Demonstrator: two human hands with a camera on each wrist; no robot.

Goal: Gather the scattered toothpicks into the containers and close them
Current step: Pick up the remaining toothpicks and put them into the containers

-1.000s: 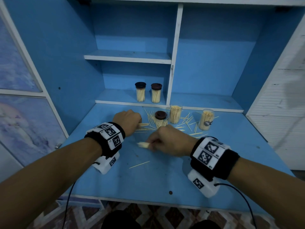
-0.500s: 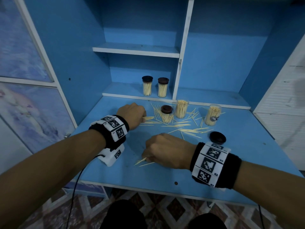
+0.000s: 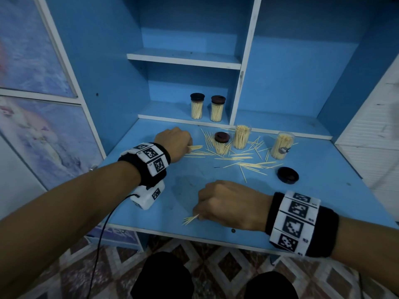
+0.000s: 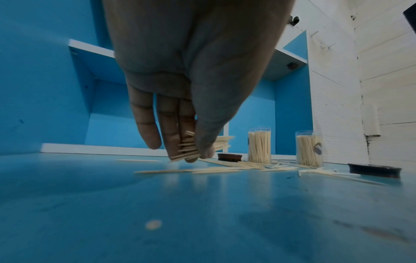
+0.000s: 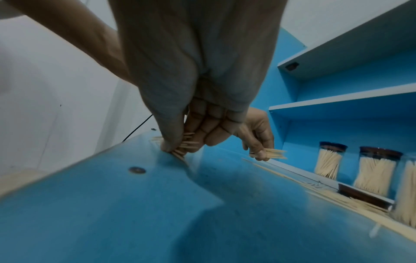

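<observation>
My left hand (image 3: 173, 143) and right hand (image 3: 228, 205) each pinch a bundle of thin pale wooden toothpicks (image 4: 186, 148) above the blue desk (image 3: 194, 182)

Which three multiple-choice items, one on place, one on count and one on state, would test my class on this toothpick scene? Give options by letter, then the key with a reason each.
1. Where does the loose black lid lie?
A. on the desk, near the right-hand open container
B. on the upper shelf
C. on the floor

2. How many lidded containers stand on the low shelf?
A. none
B. two
C. four

3. What is the right hand doing?
A. lying flat and bare
B. screwing on a lid
C. pinching a small bundle of toothpicks

Key: 1 A, it rests on the blue desk nearer than that container. 2 B, two capped jars stand together. 3 C, toothpick tips stick out from its fingers.
</observation>
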